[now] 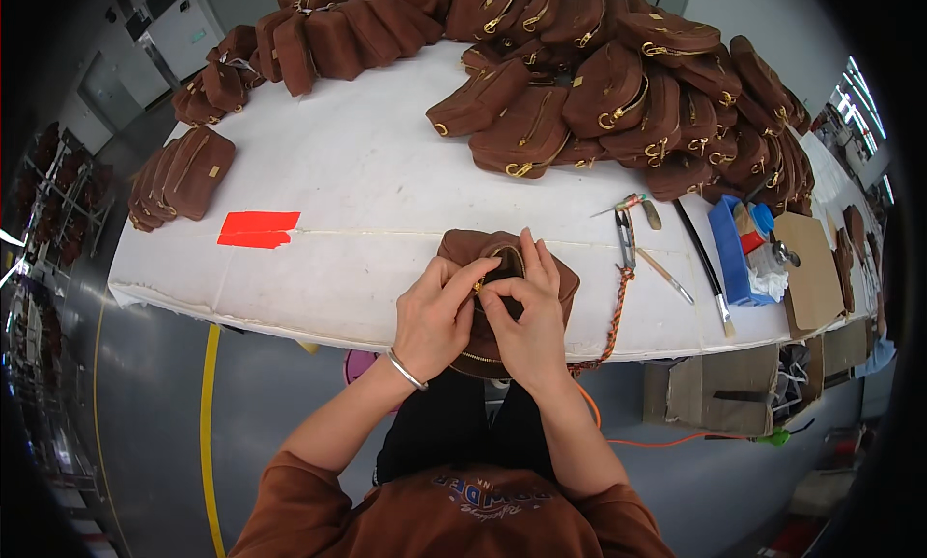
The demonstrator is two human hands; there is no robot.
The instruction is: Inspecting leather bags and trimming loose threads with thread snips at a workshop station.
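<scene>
A small brown bag [463,242] with a gold zipper lies at the table's near edge in front of me, its zipped opening spread apart. On the left side of that opening, my left hand [436,307] is closed, thumb and forefinger pinching the edge by a gold zipper part. My right hand [529,321] pinches at the same spot with thumb and forefinger, its other fingers stretched up along the bag's right side. Both sets of fingertips nearly meet. The small piece between them is mostly hidden. Below my hands the gold zipper teeth show along the bag's near side.
Many brown bags [526,128] are heaped at the back and right; a short row [183,177] stands at left. Red tape [259,229] marks the table [357,172]. To the right lie snips [626,241] on a braided cord, a brush [710,278] and a blue box [731,259].
</scene>
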